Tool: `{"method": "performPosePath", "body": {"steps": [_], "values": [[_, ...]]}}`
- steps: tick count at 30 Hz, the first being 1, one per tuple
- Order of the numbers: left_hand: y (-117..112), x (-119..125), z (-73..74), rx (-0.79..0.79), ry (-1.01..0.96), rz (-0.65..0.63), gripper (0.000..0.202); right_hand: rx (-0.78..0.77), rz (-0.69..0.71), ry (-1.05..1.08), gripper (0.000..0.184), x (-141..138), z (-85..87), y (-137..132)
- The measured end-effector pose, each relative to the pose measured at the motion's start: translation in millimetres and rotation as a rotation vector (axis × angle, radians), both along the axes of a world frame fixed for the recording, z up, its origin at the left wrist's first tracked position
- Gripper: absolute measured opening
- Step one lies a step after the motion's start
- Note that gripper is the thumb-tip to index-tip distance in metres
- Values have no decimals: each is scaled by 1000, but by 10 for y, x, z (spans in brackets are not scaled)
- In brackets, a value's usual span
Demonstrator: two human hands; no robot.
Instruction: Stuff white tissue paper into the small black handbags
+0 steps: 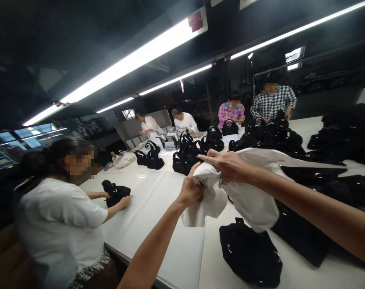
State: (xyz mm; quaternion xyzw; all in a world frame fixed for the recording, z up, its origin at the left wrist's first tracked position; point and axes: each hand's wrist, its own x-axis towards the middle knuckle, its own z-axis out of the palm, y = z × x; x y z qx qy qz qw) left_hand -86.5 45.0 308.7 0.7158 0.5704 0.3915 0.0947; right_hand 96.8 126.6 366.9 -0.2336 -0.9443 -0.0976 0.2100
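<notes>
White cloth (pixel 248 200), a soft pale bag or cover, hangs bunched in the air between both hands above the table (pixel 158 208). Left hand (pixel 190 190) is clenched on a gathered fold at the cloth's near left edge, fingers curled into the fabric and thumb pointing up. Right hand (pixel 227 164) sits just above and to the right of that grip, pinching the top edge of the same cloth, with the forefinger stretched toward the left hand. The two grips almost touch. From the right hand the cloth runs away to the right in a long flat flap and sags below both hands in a loose pouch.

Directly under the hanging pouch lies a black bag (pixel 250 255) flat on the table, with small metal rings on it. Beyond the hands stand more black handbags (pixel 185 154) in a cluster, and a dark pile of bags (pixel 335 160) spreads to the right of the right forearm. Left of the left arm, a person in a white shirt (pixel 58 224) presses both hands on another small black bag (pixel 116 192). Four more people (pixel 230 110) work at the far end of the table.
</notes>
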Motion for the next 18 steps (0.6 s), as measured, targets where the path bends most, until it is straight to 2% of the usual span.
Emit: {"method": "performPosePath", "body": {"steps": [2, 4, 6, 9, 11, 14, 16, 18], "values": [[-30, -60, 38, 32, 285, 91, 79, 28, -130, -111, 78, -30, -125, -2], [-72, -86, 68, 53, 575, 130, 77, 19, -224, -178, 77, -65, -261, 22], [-109, -85, 76, 63, 770, 139, 69, 5, -207, -186, 66, -85, -370, 50], [-167, -106, 86, 48, 902, 81, 61, -55, -79, -120, 42, -49, -464, 64], [-236, -144, 128, -12, 862, -21, 64, -139, -21, -82, 38, 13, -502, 52], [-378, -163, 240, -146, 634, -159, 84, -249, -1, -56, 41, 94, -552, 19], [-453, -116, 292, -208, 486, -188, 101, -286, -11, -46, 41, 110, -578, -12], [-477, -33, 267, -217, 404, -142, 113, -239, -47, -3, 43, 100, -607, -54]]}}
